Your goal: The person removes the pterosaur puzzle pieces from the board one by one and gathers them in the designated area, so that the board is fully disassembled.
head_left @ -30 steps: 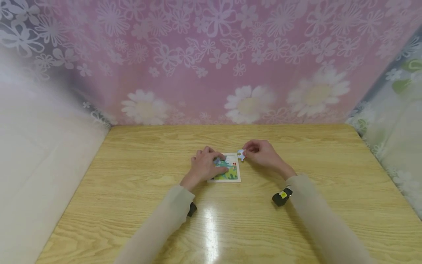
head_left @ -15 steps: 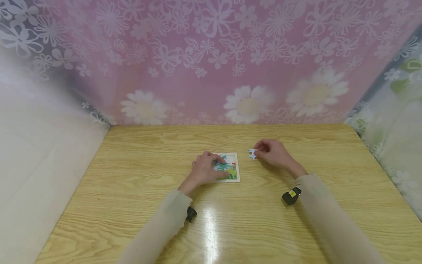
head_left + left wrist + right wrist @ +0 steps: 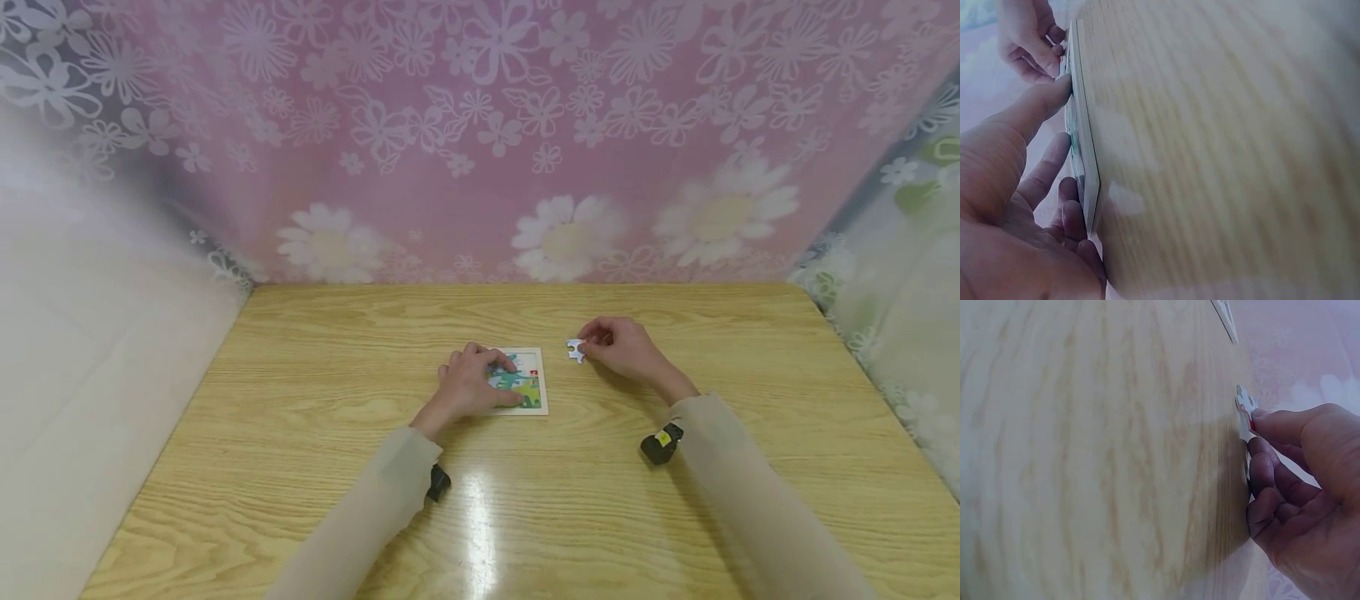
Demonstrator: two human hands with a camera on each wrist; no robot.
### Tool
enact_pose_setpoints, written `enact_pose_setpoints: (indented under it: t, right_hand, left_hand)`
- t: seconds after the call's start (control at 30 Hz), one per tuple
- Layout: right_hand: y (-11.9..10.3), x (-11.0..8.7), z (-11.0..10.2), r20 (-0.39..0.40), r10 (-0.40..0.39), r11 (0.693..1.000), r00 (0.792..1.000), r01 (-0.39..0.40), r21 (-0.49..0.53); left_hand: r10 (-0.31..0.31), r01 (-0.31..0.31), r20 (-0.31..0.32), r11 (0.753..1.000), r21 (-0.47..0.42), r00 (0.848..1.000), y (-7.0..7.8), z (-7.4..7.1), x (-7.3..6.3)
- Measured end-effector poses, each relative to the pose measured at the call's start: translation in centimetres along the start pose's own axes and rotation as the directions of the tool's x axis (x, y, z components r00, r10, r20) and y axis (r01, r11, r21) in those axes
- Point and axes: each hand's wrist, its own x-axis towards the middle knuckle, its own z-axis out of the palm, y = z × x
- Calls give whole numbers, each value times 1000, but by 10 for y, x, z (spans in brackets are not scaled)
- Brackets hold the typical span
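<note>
One tray, one loose puzzle piece, two hands.
One shallow square tray [image 3: 543, 395] on one wooden table [image 3: 570, 508], containing a green-and-teal puzzle picture; piece count inside uncertain, partly covered by the left hand [image 3: 467, 383], thumb and fingers spread apart, tips touching tray and picture. One loose piece [image 3: 576, 355], pale with some red, outside the tray, near its right edge, pinched between thumb and finger of the right hand [image 3: 624, 347].

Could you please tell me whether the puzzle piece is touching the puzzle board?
No, the head view shows bare tabletop between the puzzle piece, pinched by the right hand, and the puzzle board.
</note>
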Motion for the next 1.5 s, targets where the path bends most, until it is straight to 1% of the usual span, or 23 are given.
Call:
enact_pose_setpoints:
  t: [0.2, 0.33, 0.47, 0.57, 0.63, 0.77, 0.93, 1.07, 1.33, 1.5]
  right_hand:
    - [1, 1, 1, -5, -30, 999, 1000, 29, -34]
    - [1, 0, 0, -11, -41, 999, 999, 40, -26]
    - [0, -3, 0, -28, -40, 999, 999, 40, -27]
    - [-5, -8, 0, -30, -53, 998, 998, 52, -27]
    - [-11, -13, 0, -20, -65, 998, 998, 65, -9]
    - [-26, -22, 3, 25, -88, 995, 996, 87, 39]
    - [-40, -26, 14, 68, -151, 988, 986, 149, 35]
    - [-43, -25, 24, 98, -200, 979, 975, 196, 45]
    - [-46, -19, 37, 163, -234, 972, 959, 230, 41]
    - [-50, -17, 42, 170, -257, 966, 951, 256, 30]
  left_hand:
    - [1, -1, 2, 1000, 9, 1000, -2, 1, 2]
    - [1, -2, 7, 1000, 14, 1000, -2, 0, 2]
    - [3, -3, 5, 1000, 1, 1000, -2, 0, 0]
    - [8, -8, -1, 1000, -9, 1000, -3, 1, -1]
    - [17, -17, -5, 1000, -11, 1000, -4, 1, -3]
    - [32, -32, -10, 999, -5, 999, -5, 1, -5]
    - [25, -25, -9, 1000, -8, 1000, -1, -1, -6]
    - [28, -28, -13, 999, -20, 1000, 1, -1, -7]
    - [36, -36, 2, 999, -19, 999, -2, 0, -4]
    - [37, -37, 13, 999, -9, 999, -2, -2, -4]
